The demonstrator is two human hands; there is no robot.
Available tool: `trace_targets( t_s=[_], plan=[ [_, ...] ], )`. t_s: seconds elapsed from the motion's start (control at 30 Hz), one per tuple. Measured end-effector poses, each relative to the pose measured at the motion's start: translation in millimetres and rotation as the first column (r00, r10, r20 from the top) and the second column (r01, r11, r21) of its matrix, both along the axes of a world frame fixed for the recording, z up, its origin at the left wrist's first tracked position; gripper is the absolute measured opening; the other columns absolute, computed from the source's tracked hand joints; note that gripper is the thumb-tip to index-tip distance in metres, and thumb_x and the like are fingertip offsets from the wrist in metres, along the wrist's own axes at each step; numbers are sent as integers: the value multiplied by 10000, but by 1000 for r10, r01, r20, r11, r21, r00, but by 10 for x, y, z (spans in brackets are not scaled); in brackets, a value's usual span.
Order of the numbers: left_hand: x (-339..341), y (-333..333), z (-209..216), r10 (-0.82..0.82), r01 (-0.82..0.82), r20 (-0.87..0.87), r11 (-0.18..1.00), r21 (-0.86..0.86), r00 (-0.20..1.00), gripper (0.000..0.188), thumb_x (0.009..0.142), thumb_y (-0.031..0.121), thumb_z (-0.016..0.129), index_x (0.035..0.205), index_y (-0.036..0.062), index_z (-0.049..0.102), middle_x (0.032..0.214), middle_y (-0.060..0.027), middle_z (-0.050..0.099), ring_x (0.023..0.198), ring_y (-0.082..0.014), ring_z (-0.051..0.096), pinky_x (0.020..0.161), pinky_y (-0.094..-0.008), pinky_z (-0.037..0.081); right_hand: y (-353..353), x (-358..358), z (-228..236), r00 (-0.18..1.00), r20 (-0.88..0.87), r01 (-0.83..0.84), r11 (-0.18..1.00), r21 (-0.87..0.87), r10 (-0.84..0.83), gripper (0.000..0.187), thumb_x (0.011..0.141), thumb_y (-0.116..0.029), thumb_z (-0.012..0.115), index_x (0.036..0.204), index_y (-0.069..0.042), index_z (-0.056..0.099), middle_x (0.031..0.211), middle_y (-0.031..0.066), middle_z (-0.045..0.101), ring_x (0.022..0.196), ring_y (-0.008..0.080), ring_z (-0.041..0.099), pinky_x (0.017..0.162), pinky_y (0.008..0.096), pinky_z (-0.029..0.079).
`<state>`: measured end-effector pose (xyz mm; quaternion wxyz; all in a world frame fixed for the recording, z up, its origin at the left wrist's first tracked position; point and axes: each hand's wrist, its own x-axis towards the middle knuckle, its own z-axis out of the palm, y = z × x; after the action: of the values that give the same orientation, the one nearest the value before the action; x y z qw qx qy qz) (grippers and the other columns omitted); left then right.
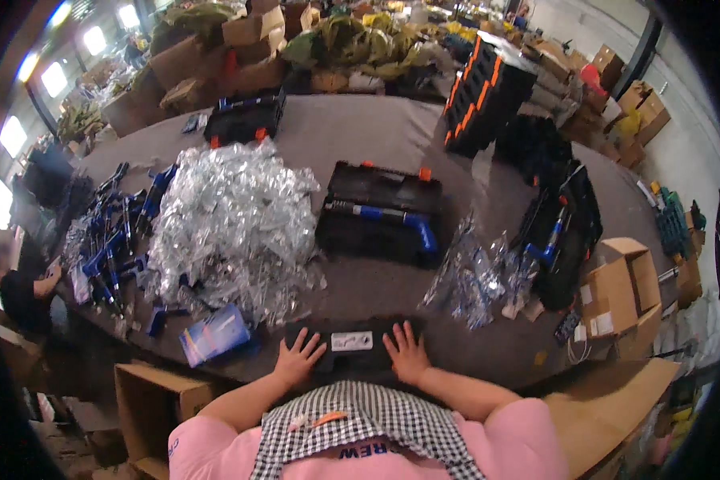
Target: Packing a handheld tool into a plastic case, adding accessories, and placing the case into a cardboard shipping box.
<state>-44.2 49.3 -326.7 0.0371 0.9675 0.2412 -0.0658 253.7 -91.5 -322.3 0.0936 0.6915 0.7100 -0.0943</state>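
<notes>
A grey-brown table (384, 128) is carrying a closed black case (352, 362) at its near edge. An open case (366, 238) is lying mid-surface, heaped clear wrapping (232, 224) is resting left of it, blue tools (114, 242) are crowding toward the left edge, and stacked black-and-orange cases (478, 108) are standing toward the far edge.

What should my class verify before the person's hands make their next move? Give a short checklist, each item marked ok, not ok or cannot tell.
1. Left hand on the near black case, fingers spread: ok.
2. Right hand on the same case, toward its other end: ok.
3. Near case securely latched: cannot tell; no latches are clearly visible on it.
4. Blue-handled tool lying in the open case beyond: ok.
5. Table free of loose wrapping: not ok; clear plastic is heaped on the left.
</notes>
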Motion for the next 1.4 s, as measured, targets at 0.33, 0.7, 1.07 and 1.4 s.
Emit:
trace_targets(
  t_s=[0.33, 0.7, 1.07, 1.4],
  plan=[
    [-15, -240, 329, 352, -291, 203, 915, -277, 914, 869, 705, 458, 709, 1407, 100, 342, 1486, -181, 246, 1393, -352, 176, 1081, -603, 141, 2415, 707, 151, -834, -443, 395, 206, -895, -328, 389, 867, -436, 605, 1080, -121, 527, 1032, 91, 528, 865, 239, 516, 646, 393, 482],
    [-652, 281, 180, 736, -572, 490, 674, -468, 467, 414, 766, 189, 685, 1111, 8, 545, 1107, -198, 569, 1013, -376, 553, 871, -425, 458, 2585, 412, -111, -902, -429, 424, 101, -900, -36, 208, 816, -106, 483, 1001, -12, 500, 904, 141, 561, 818, 289, 584, 787, 477, 527],
    [249, 1609, -513, 698, -696, 20, 716, -46, 716, 222, 857, 169, 508, 858, 26, 677, 856, -191, 676, 811, -360, 670, 678, -465, 542, -175, -877, -207, -650, -577, 328, 502, -800, -495, 224, 869, -80, 420, 1034, -20, 560, 1063, 137, 614, 1009, 305, 596, 824, 464, 503],
    [-107, 1087, 344, 450, -574, 722, 814, -90, 525, 53, 839, 75, 523, 817, 47, 562, 747, -172, 544, 716, -403, 548, 615, -460, 433, -203, -239, 633, -171, -327, -13, 334, -942, -929, 376, 924, -361, 556, 1029, -4, 611, 903, 143, 685, 773, 240, 672, 657, 339, 534]
  ],
)
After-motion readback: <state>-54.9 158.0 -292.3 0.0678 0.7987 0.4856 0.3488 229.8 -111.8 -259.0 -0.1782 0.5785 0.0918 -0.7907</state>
